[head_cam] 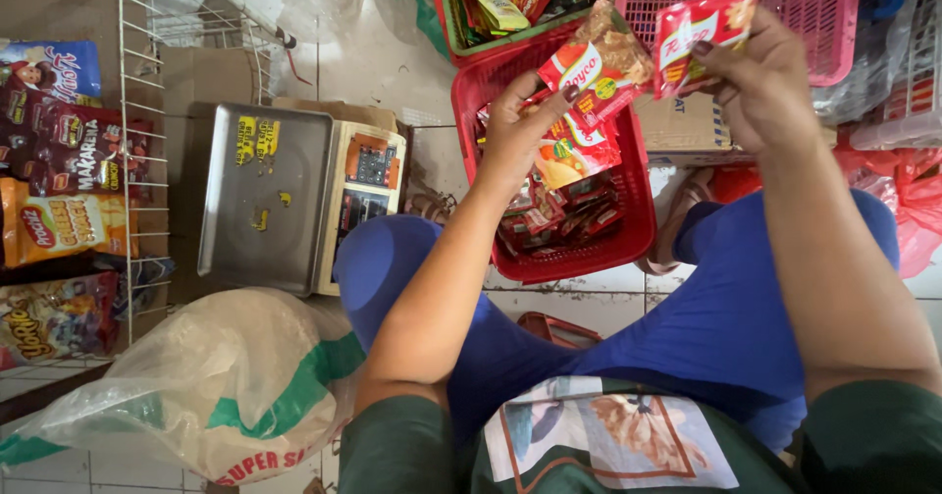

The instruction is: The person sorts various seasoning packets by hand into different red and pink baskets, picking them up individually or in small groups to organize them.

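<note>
Here, nearest the camera: green shirt [608, 445] with a printed picture panel, and blue trousers [716, 327] over two raised knees; the person sits above a tiled floor [579, 293].

Left forearm runs up from the lower middle to the left hand [515, 131]. Its fingers [564, 94] pinch the lower edge of a red seasoning sachet [597, 62], thumb on the near side, the other fingers curled behind. This sachet is held tilted, over the red basket.

Right forearm runs up from the lower right to the right hand [756, 87]. Its fingers [702, 51] pinch a second red sachet [705, 28] at its lower corner; the rest of the hand is closed loosely. The two sachets are just beside each other, edges close; cannot tell whether they touch.

Below the hands: red basket [638, 239] on the floor between the knees, holding a heap of small red packets [559, 214] and one larger orange-and-red packet [574, 156].

Left of the knees: a bulging sack [216, 386], pale with green stripes, lying on the floor. Behind it a weighing scale [285, 195] with a flat steel pan and a keypad face.

Far left: white wire rack [142, 151] with snack bags [59, 170] in red, orange and blue.

Farther up: green basket [510, 8] full of mixed packets, and a pink basket [814, 8] just beside it. A cardboard box [687, 126] sits under the pink basket. Red plastic bags [908, 200] at far right.
</note>
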